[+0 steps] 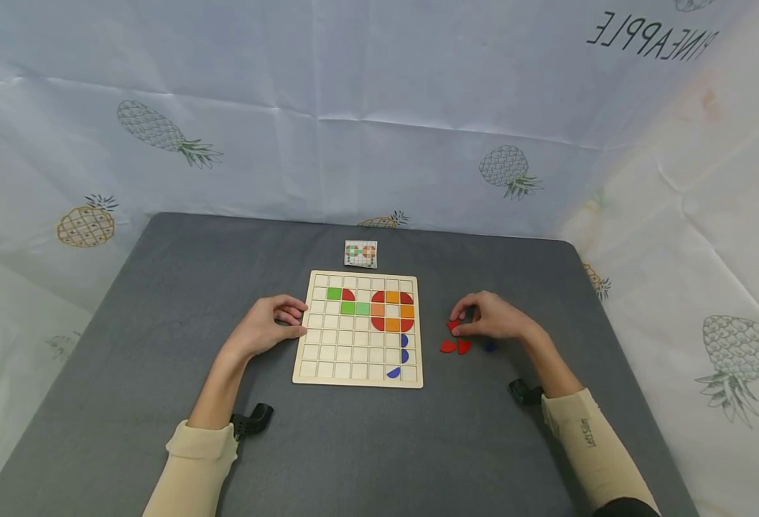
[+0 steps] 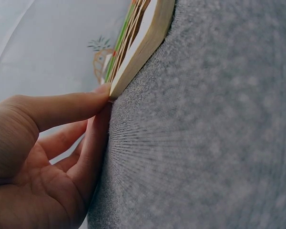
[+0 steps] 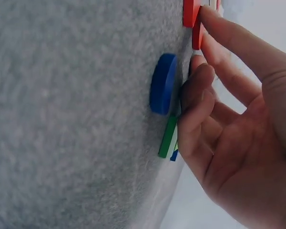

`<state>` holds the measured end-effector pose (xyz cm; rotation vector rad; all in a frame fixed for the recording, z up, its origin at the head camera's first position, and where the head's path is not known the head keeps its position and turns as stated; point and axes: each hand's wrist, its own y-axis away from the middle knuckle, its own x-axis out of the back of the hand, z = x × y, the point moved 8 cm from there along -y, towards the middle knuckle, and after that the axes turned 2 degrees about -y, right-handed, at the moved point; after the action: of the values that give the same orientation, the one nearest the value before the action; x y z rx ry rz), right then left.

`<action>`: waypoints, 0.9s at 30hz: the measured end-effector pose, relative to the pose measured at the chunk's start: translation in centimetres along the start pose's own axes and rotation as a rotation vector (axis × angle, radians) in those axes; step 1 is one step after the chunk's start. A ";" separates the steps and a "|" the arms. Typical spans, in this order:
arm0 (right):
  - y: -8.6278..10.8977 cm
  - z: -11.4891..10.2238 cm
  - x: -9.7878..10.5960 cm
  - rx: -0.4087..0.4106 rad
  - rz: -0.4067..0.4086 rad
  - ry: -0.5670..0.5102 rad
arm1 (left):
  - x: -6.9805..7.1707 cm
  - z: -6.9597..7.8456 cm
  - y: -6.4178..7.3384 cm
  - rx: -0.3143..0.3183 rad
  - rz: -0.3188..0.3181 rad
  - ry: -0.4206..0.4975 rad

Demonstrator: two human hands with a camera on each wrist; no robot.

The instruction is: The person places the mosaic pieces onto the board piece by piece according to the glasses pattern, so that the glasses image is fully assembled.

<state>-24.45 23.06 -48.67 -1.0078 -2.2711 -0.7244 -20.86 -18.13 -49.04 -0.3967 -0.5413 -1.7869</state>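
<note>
A square wooden grid board lies on the table with green, red, orange and blue pieces in some cells. My left hand rests at its left edge, thumb and fingertips touching the side; in the left wrist view the thumb meets the board's rim. To the right of the board, my right hand pinches a red quarter-circle piece between thumb and finger, low over the table. Two more red quarter-circle pieces lie just in front of it. A blue piece sits near the palm.
Behind the board lies a small pattern card. Green pieces show past the fingers in the right wrist view, mostly hidden from the head view. A pineapple-print cloth hangs behind the grey table.
</note>
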 end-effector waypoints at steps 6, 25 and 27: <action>-0.3 0.1 -0.1 0.039 -0.050 -0.061 | 0.0 0.0 0.1 0.005 0.002 -0.006; -0.4 0.1 0.0 0.040 -0.038 -0.009 | -0.1 0.0 0.1 -0.005 0.005 0.001; -0.4 0.0 0.0 0.046 -0.028 -0.005 | -0.1 0.0 0.0 -0.007 0.006 0.003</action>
<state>-24.82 22.80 -48.72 -0.9590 -2.2999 -0.6783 -20.80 -18.06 -49.06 -0.4003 -0.5316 -1.7835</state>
